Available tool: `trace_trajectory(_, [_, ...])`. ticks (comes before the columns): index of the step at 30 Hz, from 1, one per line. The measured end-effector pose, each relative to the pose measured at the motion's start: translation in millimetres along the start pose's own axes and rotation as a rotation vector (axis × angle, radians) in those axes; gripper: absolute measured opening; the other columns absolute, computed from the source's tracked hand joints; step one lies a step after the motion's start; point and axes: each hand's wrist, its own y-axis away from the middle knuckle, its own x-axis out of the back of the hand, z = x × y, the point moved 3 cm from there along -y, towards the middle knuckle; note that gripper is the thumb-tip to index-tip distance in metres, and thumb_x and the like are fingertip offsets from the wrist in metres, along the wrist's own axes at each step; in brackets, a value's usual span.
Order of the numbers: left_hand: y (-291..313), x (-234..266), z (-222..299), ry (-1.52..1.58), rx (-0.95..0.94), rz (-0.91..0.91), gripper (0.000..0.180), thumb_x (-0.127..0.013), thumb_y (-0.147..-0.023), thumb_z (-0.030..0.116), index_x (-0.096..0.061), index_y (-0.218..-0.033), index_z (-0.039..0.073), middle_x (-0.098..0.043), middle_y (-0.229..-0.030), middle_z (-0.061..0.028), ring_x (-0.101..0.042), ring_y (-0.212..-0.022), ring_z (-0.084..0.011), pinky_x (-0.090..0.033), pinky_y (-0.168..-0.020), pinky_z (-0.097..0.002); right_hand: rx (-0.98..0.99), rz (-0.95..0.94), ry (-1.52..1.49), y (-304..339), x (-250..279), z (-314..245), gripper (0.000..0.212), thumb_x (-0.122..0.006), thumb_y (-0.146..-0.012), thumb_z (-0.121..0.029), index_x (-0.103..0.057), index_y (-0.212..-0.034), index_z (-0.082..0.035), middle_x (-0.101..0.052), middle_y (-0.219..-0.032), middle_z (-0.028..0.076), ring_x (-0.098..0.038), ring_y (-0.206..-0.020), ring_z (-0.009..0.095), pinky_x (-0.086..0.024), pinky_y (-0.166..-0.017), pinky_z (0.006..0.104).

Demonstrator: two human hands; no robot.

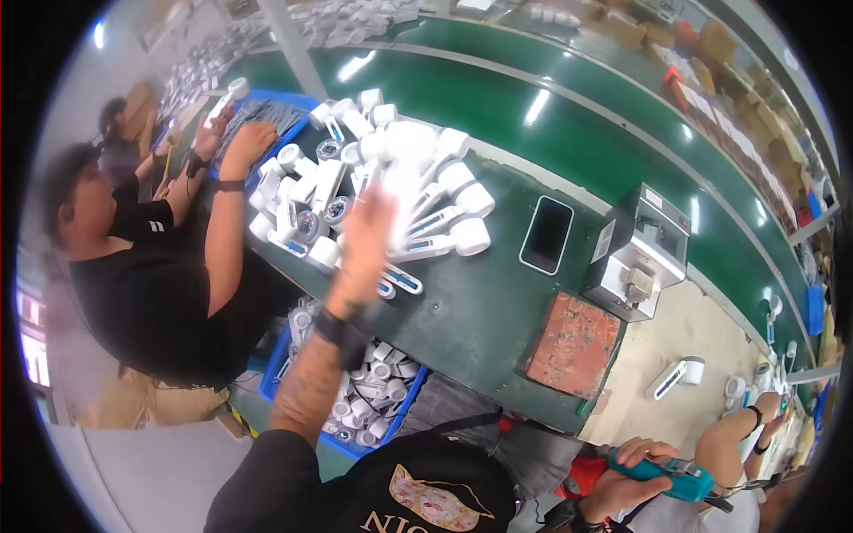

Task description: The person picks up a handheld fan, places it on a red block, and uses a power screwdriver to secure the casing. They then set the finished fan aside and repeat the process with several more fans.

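My left hand point(366, 242) reaches over a pile of white plastic devices point(458, 178) on the green table. It is smeared by motion, so whether its fingers hold one of the bright white parts beside it cannot be made out. The devices have round heads and flat handles with blue strips; a few heads show open round insides. At the lower right, my right hand point(622, 487) is closed around a teal electric screwdriver point(680, 480) with a dark cord near it.
A phone point(546, 234), a grey metal box machine point(638, 253) and a worn red block point(573, 345) are on the table point(444, 333). One white device point(675, 378) lies right. Below, a blue crate point(413, 400) holds more devices. Co-workers sit left point(160, 275) and right point(733, 435). Beyond runs a green conveyor point(498, 84).
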Motion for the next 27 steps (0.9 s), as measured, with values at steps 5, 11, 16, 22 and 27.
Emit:
trace_trajectory(5, [-94.8, 100.1, 1.2, -0.693, -0.418, 0.219, 0.036, -0.057, -0.099, 0.022, -0.057, -0.128, 0.0, -0.062, -0.121, -0.0157, -0.059, -0.107, -0.0214, -0.047, -0.093, -0.0328, -0.025, 0.03, 0.07, 16.4, 30.2, -4.4, 0.063, -0.059, -0.089, -0.061, -0.051, -0.107, -0.001, -0.051, -0.066, 0.008, -0.052, -0.058, 0.018, -0.044, -0.054, 0.029])
trace_trajectory(11, [33.6, -89.3, 17.0, -0.564, -0.556, -0.089, 0.033, -0.064, -0.094, 0.014, -0.06, -0.125, 0.002, -0.063, -0.119, -0.0113, -0.06, -0.106, -0.0215, -0.048, -0.093, -0.0342, -0.243, -0.188, -0.068, -13.7, 36.1, 6.9, 0.065, -0.073, -0.085, -0.051, -0.055, -0.117, 0.003, -0.062, -0.083, 0.008, -0.06, -0.077, 0.018, -0.047, -0.067, 0.0306])
trace_trajectory(16, [183.4, -297.2, -59.3, -0.414, -0.743, -0.847, 0.036, -0.076, -0.081, 0.028, -0.067, -0.103, 0.001, -0.064, -0.105, -0.0169, -0.063, -0.099, -0.032, -0.05, -0.087, -0.0396, -0.192, -0.23, 0.078, -35.9, 66.1, -6.4, 0.069, -0.067, -0.088, -0.058, -0.053, -0.115, 0.004, -0.058, -0.082, 0.008, -0.058, -0.076, 0.019, -0.047, -0.068, 0.0316])
trace_trajectory(22, [232.6, -394.1, -130.1, -0.849, -0.603, -1.011, 0.059, -0.067, -0.086, 0.044, -0.054, -0.121, -0.002, -0.063, -0.108, -0.0184, -0.059, -0.109, -0.0354, -0.049, -0.091, -0.0408, -0.238, -0.197, 0.161, -48.0, 87.8, -7.8, 0.065, -0.067, -0.089, -0.054, -0.053, -0.116, 0.004, -0.059, -0.083, 0.008, -0.059, -0.078, 0.019, -0.046, -0.068, 0.0312])
trace_trajectory(27, [222.3, -373.7, -134.1, -0.774, -0.632, -0.939, 0.047, -0.069, -0.086, 0.037, -0.059, -0.113, 0.0, -0.064, -0.105, -0.0163, -0.063, -0.101, -0.0347, -0.051, -0.084, -0.0399, -0.131, -0.199, 0.195, -66.9, 95.0, 21.5, 0.055, -0.065, -0.093, -0.045, -0.053, -0.116, 0.004, -0.06, -0.083, 0.009, -0.062, -0.081, 0.021, -0.049, -0.07, 0.0326])
